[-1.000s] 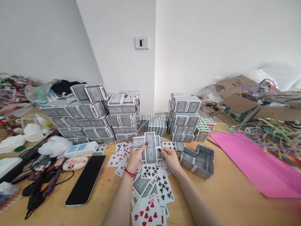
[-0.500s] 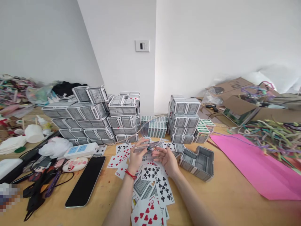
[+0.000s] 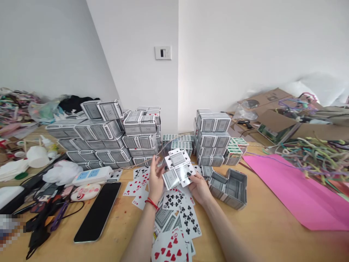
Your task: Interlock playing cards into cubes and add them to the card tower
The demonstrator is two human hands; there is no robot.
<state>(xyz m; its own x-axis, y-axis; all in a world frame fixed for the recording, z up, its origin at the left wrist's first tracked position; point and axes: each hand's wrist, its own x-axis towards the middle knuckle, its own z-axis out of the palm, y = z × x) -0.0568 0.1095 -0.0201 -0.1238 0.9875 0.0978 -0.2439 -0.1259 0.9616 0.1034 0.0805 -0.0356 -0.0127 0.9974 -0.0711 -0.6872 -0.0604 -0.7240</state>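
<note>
My right hand (image 3: 200, 188) grips the lower right corner of several playing cards joined into one piece (image 3: 177, 159), its thumb on the front. Grey patterned backs and spade faces show on this piece, which is tilted up toward me. Beside its left edge my left hand (image 3: 156, 181) is raised with fingers apart; whether they touch the cards behind is hard to see. Under both hands lie loose cards, among them a ten of clubs (image 3: 173, 201), a nine of clubs (image 3: 190, 221) and a heart card (image 3: 169, 247). Right of my right hand sits an open box folded from cards (image 3: 229, 193).
Stacked card blocks stand at the back left (image 3: 98, 129) and back right (image 3: 214, 140), with green-and-white card packs (image 3: 181, 145) between. A phone (image 3: 97, 213) and a power strip (image 3: 92, 175) lie left. Pink paper (image 3: 294, 193) and tangled coloured strips (image 3: 313, 156) lie right.
The joined cards have turned from nearly edge-on between both hands to facing me. My left fingers have come off their front and spread at the left edge; my right hand grips the lower right corner.
</note>
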